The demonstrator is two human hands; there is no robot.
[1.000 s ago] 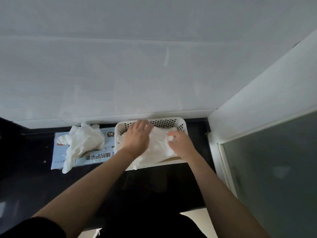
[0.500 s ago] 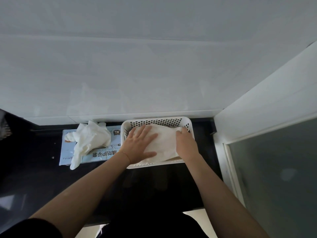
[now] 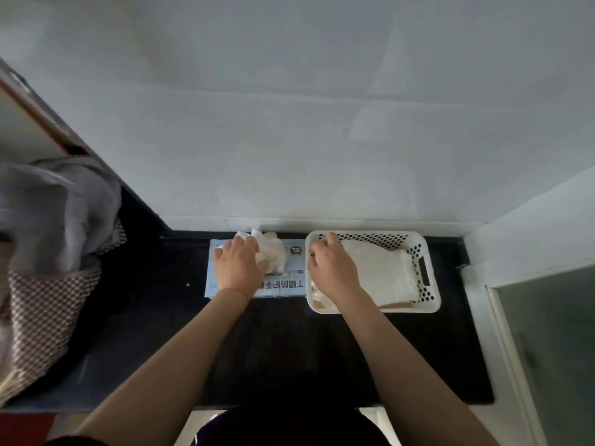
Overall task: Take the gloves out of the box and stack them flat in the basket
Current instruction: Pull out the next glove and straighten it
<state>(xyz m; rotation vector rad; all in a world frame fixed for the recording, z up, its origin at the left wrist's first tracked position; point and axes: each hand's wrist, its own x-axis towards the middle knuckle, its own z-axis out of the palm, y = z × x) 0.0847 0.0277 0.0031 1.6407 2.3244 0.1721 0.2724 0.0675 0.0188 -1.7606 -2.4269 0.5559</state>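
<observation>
left hand (image 3: 239,264): on the box (image 3: 283,283), fingers gripping crumpled white gloves (image 3: 273,252) at its far edge | right hand (image 3: 331,272): loosely curled over basket's (image 3: 429,304) left rim, holding nothing visible | stacked gloves (image 3: 383,275): flat in basket, just right of that hand | both on dark counter (image 3: 289,349), against back wall

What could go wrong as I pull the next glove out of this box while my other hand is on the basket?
The left hand grips a bunched glove sticking out of the box; nothing visibly holds the box down, so it may lift or slide. Several gloves could come out in a clump. The right hand rests at the left edge of the basket; drawing it away might ruffle the flat stack.
</observation>
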